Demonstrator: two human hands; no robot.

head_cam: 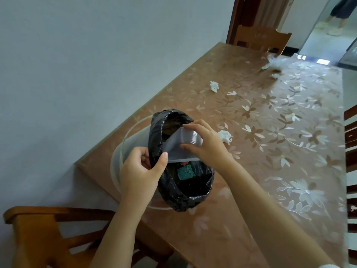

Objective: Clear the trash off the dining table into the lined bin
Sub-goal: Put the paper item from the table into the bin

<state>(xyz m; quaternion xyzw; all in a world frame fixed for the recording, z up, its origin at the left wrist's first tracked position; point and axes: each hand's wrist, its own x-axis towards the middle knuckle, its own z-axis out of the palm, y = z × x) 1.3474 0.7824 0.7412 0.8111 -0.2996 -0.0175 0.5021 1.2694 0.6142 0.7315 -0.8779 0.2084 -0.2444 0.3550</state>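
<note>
A translucent bin (123,151) lined with a black bag (170,190) stands at the near left corner of the dining table (251,171). My left hand (141,171) pinches the black liner at the bin's left rim. My right hand (206,144) grips a clear plastic container (181,146) tilted over the bin's mouth. A green item (184,172) lies inside the bag. Crumpled white tissues lie on the table: one (225,136) just right of my right hand, one (214,86) farther back, more (275,75) at the far end beside a clear plastic bag (278,61).
A floral cloth covers the table, which runs along a white wall on the left. Wooden chairs stand at the near left (48,235), the far end (260,38) and the right edge (350,132). A person's legs (338,16) show in the far doorway.
</note>
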